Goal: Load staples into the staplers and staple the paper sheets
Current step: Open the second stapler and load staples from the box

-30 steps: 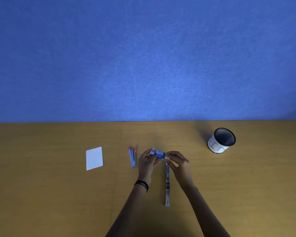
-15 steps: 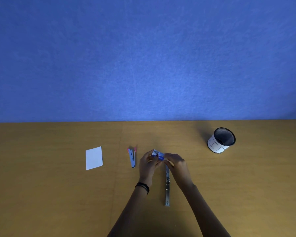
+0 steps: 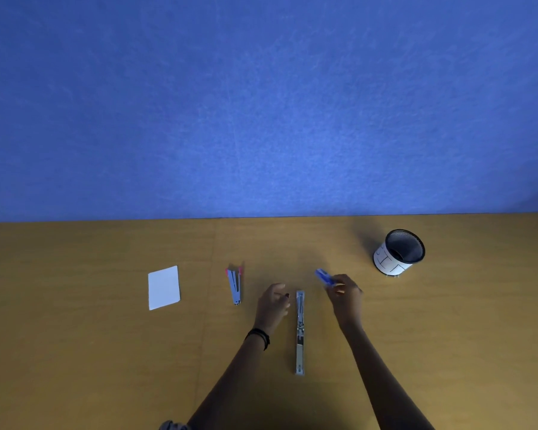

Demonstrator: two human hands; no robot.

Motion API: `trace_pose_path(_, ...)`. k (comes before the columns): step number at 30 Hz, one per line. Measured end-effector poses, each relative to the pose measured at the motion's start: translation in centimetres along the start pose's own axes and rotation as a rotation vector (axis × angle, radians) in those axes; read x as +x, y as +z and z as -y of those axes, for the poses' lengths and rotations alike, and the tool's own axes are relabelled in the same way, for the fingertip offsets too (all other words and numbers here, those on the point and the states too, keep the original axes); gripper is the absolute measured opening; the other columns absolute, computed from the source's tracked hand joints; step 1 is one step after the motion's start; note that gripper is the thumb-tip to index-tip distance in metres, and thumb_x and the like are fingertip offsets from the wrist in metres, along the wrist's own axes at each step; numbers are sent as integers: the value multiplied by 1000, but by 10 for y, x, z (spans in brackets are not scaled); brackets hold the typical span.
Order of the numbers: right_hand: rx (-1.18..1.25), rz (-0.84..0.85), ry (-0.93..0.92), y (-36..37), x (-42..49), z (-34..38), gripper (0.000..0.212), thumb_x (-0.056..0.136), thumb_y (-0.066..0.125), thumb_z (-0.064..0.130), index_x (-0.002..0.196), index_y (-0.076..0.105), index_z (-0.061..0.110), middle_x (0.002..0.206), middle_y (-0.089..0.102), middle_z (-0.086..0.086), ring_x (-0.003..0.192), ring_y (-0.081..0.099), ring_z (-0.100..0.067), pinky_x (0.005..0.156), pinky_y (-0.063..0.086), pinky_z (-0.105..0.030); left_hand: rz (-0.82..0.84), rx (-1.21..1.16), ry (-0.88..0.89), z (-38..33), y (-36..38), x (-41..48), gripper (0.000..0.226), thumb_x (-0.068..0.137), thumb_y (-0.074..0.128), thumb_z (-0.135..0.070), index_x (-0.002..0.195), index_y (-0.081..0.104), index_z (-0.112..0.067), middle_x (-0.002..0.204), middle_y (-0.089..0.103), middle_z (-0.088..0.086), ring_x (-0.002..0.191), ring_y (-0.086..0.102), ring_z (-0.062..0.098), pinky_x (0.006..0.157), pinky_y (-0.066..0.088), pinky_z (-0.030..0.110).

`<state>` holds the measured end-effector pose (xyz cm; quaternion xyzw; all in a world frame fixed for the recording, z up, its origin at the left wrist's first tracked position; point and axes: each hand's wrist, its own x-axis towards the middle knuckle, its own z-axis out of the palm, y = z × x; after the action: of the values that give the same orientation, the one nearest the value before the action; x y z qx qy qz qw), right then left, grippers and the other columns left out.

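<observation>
Head: two staplers [image 3: 299, 332], one staple box [image 3: 324, 277]

The silver stapler [image 3: 299, 332] lies opened flat, lengthwise away from me. Left of it lies the pink-and-grey stapler [image 3: 235, 285], arms splayed, and further left the white paper sheets [image 3: 164, 287] lie flat. My right hand [image 3: 345, 294] holds the blue staple box [image 3: 323, 277], tilted.

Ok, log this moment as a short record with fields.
right hand: grips the small blue-and-white staple box
left hand: curled beside the long silver stapler, holding unclear
long silver stapler: opened flat on the tan wooden table
small blue-and-pink stapler: opened, left of the left hand
white paper sheets: leftmost, untouched
black mesh cup with white label: standing far right
</observation>
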<state>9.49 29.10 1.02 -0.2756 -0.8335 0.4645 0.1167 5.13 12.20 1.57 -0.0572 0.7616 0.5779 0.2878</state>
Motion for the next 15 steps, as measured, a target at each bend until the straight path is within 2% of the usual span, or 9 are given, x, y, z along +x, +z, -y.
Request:
trace_pose_path(2, 0, -16, 72, -3, 10, -9, 20, 78, 67, -5, 96, 64, 1, 96, 67, -16, 81, 63, -23, 64, 52, -28, -27, 167, 31, 7, 2, 2, 35, 95, 50, -12, 128, 50, -2, 116, 61, 18, 103, 61, 26, 92, 53, 41)
trace_pose_path(4, -21, -13, 130, -5, 18, -16, 19, 75, 67, -7, 93, 64, 0, 94, 66, -16, 80, 62, -26, 63, 49, -33, -21, 271, 42, 11, 5, 3, 33, 95, 51, -13, 125, 52, -1, 114, 62, 18, 105, 61, 27, 92, 52, 42)
trace_pose_path(9, -65, -56, 185, 1, 40, -24, 16, 71, 66, -9, 83, 57, -2, 92, 60, -23, 73, 48, -24, 53, 35, -28, 7, 343, 47, 14, 10, 6, 28, 94, 51, -11, 120, 56, -3, 112, 64, 14, 101, 63, 25, 88, 55, 41)
trace_pose_path(12, -97, -34, 197, 4, 50, -26, 19, 73, 67, -6, 87, 56, -5, 101, 54, -25, 74, 46, -24, 62, 42, -35, 50, 388, 56, 17, 8, 7, 30, 93, 49, -5, 122, 54, -5, 115, 61, 9, 103, 62, 23, 90, 54, 38)
trace_pose_path(15, -138, -9, 181, 4, 51, -24, 22, 77, 67, -2, 96, 57, -2, 114, 47, -19, 82, 48, -21, 69, 50, -39, 73, 406, 48, 27, 3, 6, 28, 93, 48, -3, 120, 52, -6, 107, 60, 8, 97, 63, 23, 86, 56, 37)
